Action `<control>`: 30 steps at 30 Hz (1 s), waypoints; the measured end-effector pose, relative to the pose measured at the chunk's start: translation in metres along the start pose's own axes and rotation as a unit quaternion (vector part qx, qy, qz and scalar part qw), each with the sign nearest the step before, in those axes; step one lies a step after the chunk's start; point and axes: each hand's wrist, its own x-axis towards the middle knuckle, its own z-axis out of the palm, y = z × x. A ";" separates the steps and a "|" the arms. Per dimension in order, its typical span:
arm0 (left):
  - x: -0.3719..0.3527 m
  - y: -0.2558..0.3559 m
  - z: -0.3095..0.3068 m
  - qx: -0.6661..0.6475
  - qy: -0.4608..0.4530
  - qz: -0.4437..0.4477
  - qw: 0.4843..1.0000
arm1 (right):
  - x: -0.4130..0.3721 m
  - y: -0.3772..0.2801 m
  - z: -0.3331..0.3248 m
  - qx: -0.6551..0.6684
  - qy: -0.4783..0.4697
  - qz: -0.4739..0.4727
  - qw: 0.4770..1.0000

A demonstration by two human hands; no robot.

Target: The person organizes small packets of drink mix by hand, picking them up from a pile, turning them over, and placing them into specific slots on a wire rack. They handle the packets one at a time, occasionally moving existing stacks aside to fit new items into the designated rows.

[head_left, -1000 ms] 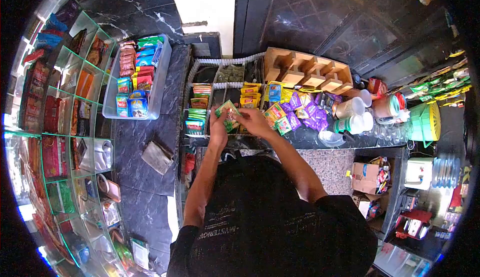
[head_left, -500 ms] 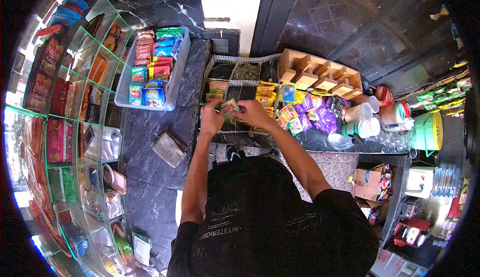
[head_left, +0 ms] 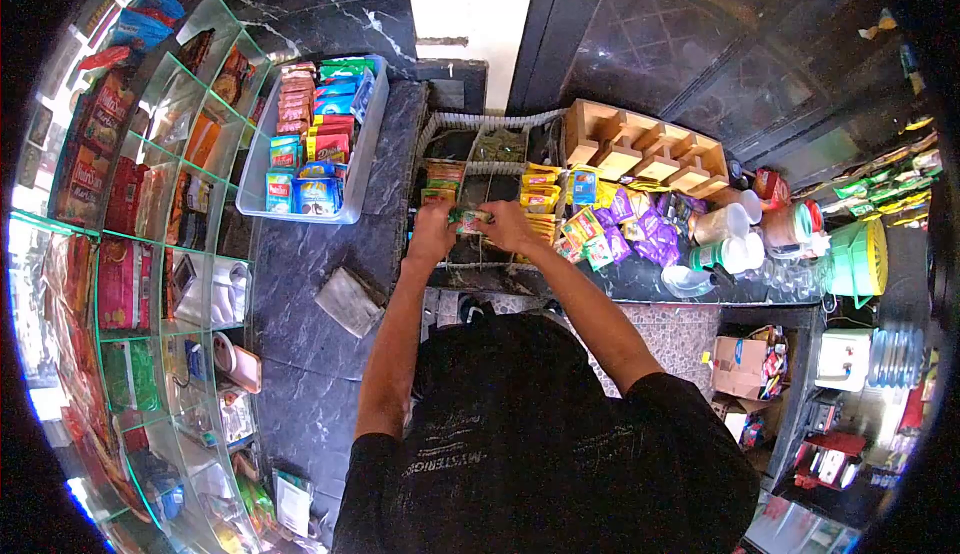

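A small green and pale sachet [head_left: 469, 221] is stretched between my two hands, above a divided basket [head_left: 490, 167]. My left hand [head_left: 431, 231] pinches its left end, the fingers closed. At its right end, my right hand [head_left: 509, 227] is closed on it too. Just beyond my left hand, a stack of red, yellow and green sachets [head_left: 440, 178] fills one basket section. Yellow sachets [head_left: 540, 192] stand in the section beyond my right hand. The print on the held sachet is too small to read.
A clear plastic bin [head_left: 345, 216] of sachets stands to the left. To the right lie loose purple packets [head_left: 655, 237], a wooden compartment box [head_left: 590, 159] and plastic jars [head_left: 722, 224]. A folded grey cloth-like piece [head_left: 349, 301] lies on the dark counter. Glass shelves [head_left: 150, 229] line the far left.
The sachet has gone from tilted to nearly level between my hands and sits slightly lower. Both hands still grip it. The whole view has shifted a little.
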 end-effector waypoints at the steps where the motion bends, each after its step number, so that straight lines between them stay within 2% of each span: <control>1: 0.000 -0.001 0.000 0.022 -0.015 -0.020 0.999 | -0.001 0.000 0.003 0.000 0.001 0.001 1.000; 5: 0.006 -0.005 0.003 0.055 -0.035 -0.002 0.998 | 0.001 0.006 0.013 -0.033 0.038 -0.017 0.999; 10: 0.004 0.011 -0.006 -0.018 -0.017 -0.019 1.000 | -0.004 0.009 0.009 -0.046 0.050 -0.066 0.995; 12: 0.004 0.008 -0.002 -0.026 -0.005 -0.015 1.000 | -0.008 0.007 0.005 -0.027 0.014 -0.014 0.999; 16: 0.001 -0.005 0.010 -0.006 0.036 0.029 0.999 | -0.006 0.017 0.012 -0.060 0.021 -0.022 0.998; 18: 0.002 -0.015 0.014 -0.017 0.015 0.022 0.999 | -0.003 0.020 0.018 -0.088 0.065 -0.099 0.989; 20: 0.001 -0.030 0.021 -0.026 -0.005 0.014 1.000 | -0.001 0.024 0.028 -0.116 0.053 -0.097 0.987; 23: -0.005 -0.038 0.026 0.021 -0.029 0.047 0.998 | -0.002 0.017 0.035 -0.159 0.026 -0.069 0.984; 25: -0.006 -0.028 0.020 0.128 -0.037 0.081 0.988 | 0.002 0.018 0.040 -0.175 0.012 -0.046 0.984; 26: -0.006 -0.022 0.019 0.128 -0.036 0.080 0.988 | 0.004 0.019 0.043 -0.218 0.024 -0.059 0.974; 28: -0.005 -0.007 0.019 0.150 -0.046 -0.009 0.988 | 0.005 0.015 0.041 -0.261 0.037 -0.071 0.962; 30: -0.003 -0.012 0.024 0.163 -0.043 0.016 0.986 | 0.006 0.011 0.037 -0.323 0.033 -0.098 0.941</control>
